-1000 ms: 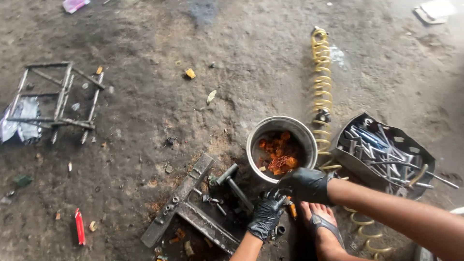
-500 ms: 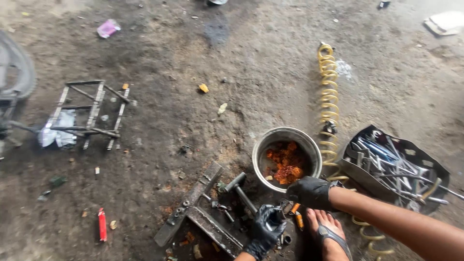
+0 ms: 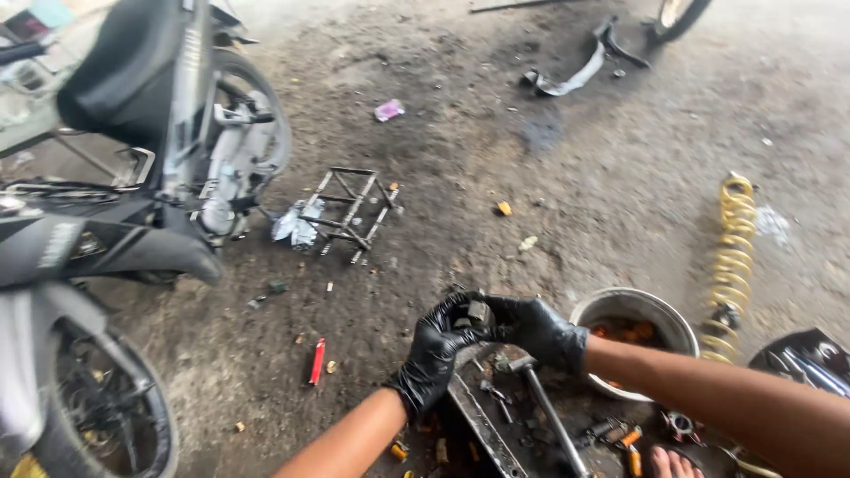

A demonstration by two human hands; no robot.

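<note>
My left hand (image 3: 434,350) and my right hand (image 3: 536,329) are both in black gloves and meet above the dirt floor (image 3: 496,133). Between them I hold a small dark metal part (image 3: 478,313). The fingers of both hands are closed around it, left from below and the side, right from the other side. The part is raised off the floor, directly above the clutter of tools beneath my wrists.

Below the hands lies a long metal bar (image 3: 482,425) running diagonally, and just beside it a hammer (image 3: 549,407) with its head near my right wrist. A round metal bowl (image 3: 633,310) stands to the right, partly hidden behind my right forearm; it contains orange-red pieces. A yellow coil spring (image 3: 730,257) lies beyond the bowl, well apart from the hands. Small orange-tipped items (image 3: 630,438) lie on the floor near my bare toes (image 3: 673,462).

To the left, a red lighter-shaped object (image 3: 317,361) rests on the dirt. Farther left stand a small metal frame (image 3: 350,208) and a dark motorcycle (image 3: 133,177).
</note>
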